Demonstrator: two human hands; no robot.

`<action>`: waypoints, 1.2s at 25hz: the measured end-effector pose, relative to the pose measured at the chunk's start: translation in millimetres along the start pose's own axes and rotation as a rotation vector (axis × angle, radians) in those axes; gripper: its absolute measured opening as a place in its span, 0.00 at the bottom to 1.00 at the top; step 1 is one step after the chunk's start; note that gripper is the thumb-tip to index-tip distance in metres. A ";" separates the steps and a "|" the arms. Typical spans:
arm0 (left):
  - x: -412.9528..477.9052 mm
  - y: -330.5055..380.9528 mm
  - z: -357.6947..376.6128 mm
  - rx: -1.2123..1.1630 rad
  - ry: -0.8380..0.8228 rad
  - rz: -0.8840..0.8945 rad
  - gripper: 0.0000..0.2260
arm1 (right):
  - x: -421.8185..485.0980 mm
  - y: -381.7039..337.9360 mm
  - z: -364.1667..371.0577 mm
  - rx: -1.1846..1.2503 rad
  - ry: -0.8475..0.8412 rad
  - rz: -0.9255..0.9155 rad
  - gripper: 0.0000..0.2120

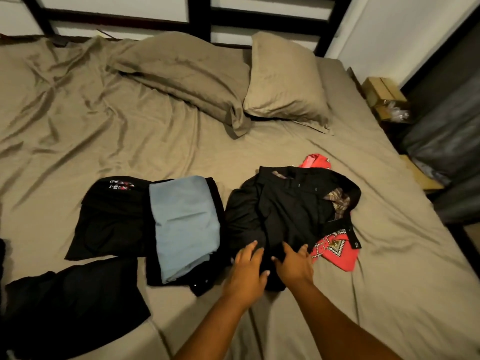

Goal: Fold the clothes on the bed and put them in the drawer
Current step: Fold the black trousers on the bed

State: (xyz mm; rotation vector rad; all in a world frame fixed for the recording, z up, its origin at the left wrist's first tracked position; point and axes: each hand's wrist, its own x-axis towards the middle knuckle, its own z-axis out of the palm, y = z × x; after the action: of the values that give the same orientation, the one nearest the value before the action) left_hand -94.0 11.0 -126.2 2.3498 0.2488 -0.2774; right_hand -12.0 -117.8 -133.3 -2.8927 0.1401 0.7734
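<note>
Bed [104, 126], wrinkled satiny taupe sheet. Toward near edge: crumpled black garment [285, 211], plaid-lined, over red patterned cloth [337, 255]; left hand [246, 266] and right hand [294, 263] pressed flat on it, fingers straight. Beside: folded pale-blue rectangle [184, 224].

Bedroom: bed [389, 229], pillows [283, 84]

head camera looks forward and down, close above the bed [376, 255].
</note>
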 end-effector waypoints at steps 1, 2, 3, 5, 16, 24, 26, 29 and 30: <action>-1.3 2.5 11.8 -0.023 -0.072 -0.067 0.26 | 4.9 5.7 -4.6 0.081 0.013 -0.023 0.21; -2.9 4.3 20.7 -0.043 -0.105 -0.116 0.26 | 7.4 9.0 -9.7 0.174 0.052 -0.034 0.15; -4.3 6.3 26.8 -0.071 -0.104 -0.143 0.26 | 7.5 10.8 -14.5 0.265 0.094 -0.013 0.12; -6.3 9.7 30.7 -0.113 -0.080 -0.166 0.26 | 6.6 12.9 -19.9 0.410 0.140 0.046 0.09; 24.2 121.5 -4.2 -0.493 0.226 -0.329 0.34 | -63.3 102.8 -115.8 1.858 -0.580 0.048 0.21; 4.3 250.6 51.6 -0.653 0.068 -0.728 0.21 | -79.9 263.7 -176.7 1.373 -0.669 0.003 0.08; -12.8 275.4 79.8 -0.622 0.034 -0.874 0.24 | -80.5 291.4 -202.9 1.365 -0.681 -0.021 0.07; -27.0 281.6 133.0 -0.767 -0.063 -1.028 0.46 | -86.7 322.0 -233.6 1.420 -0.760 -0.109 0.11; -25.7 277.3 153.9 -0.847 -0.099 -1.052 0.45 | -88.6 330.1 -239.0 1.462 -0.782 -0.118 0.10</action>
State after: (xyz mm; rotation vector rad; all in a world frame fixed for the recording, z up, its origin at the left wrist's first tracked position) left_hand -66.3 -295.0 -43.5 1.1968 1.2682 -0.6241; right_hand -13.5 -477.3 78.3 -1.1460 0.2735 1.0541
